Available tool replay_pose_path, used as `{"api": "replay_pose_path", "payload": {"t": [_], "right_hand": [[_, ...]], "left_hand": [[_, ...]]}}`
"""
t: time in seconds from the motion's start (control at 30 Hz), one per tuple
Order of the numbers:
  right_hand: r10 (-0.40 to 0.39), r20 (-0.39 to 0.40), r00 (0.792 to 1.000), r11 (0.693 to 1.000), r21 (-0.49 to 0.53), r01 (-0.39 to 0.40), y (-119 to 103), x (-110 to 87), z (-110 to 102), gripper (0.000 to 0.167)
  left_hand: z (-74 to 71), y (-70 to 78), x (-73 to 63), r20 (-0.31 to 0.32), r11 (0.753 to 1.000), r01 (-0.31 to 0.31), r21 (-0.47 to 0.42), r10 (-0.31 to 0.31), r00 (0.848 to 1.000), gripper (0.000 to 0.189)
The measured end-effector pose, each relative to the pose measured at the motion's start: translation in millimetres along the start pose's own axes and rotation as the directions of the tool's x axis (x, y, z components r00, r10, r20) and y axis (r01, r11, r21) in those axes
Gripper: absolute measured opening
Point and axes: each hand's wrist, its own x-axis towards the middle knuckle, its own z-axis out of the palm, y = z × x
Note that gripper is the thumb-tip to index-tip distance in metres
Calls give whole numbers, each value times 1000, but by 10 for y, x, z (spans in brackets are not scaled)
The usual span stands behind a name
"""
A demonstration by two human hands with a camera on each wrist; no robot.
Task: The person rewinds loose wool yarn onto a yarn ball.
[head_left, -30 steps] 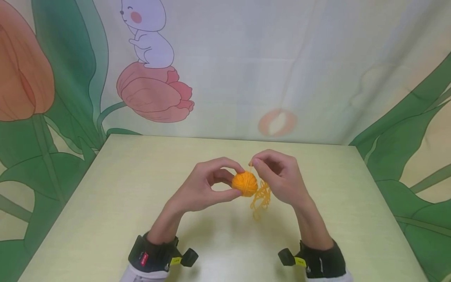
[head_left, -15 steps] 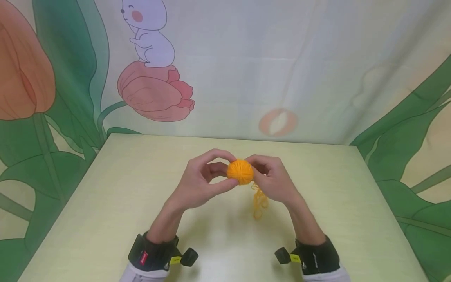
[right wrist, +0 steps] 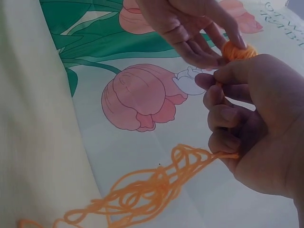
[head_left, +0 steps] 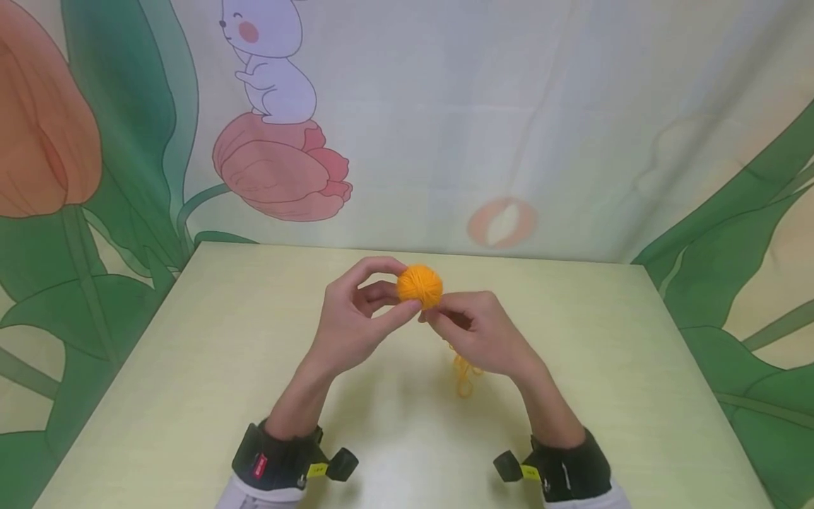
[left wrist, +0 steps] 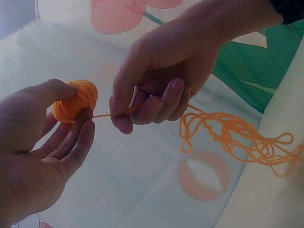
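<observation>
Left hand [head_left: 346, 329]: its thumb and fingers pinch the ball [head_left: 420, 285], up above the table [head_left: 210, 410].
Right hand [head_left: 480, 331]: thumb and finger pinch the thread [left wrist: 102, 115] near the ball; the other fingers curl in.
Thread: goes straight from the ball to the right hand.
Loose yarn [left wrist: 237, 135]: trails from the right hand in messy loops; I can't tell if it touches the table.
Drop: only fingertips hold the ball, so a hard pull could pop it out.
Knot: the loops cross, so a tug could jam them.
Slack: if the thread goes floppy, wraps could slide off.
</observation>
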Motion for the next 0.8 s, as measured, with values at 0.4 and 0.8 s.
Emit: {"api": "replay_pose_path", "payload": {"t": [0.4, 0.8], "right_hand": [[-125, 28, 992, 991, -39, 126, -165, -59, -20, 17], [-167, -47, 985, 986, -2, 167, -266, -122, -95, 16]], "left_hand": [[19, -52, 10, -50, 996, -19, 89, 24, 998, 46], [6, -112, 6, 15, 982, -55, 181, 53, 998, 47]]}}
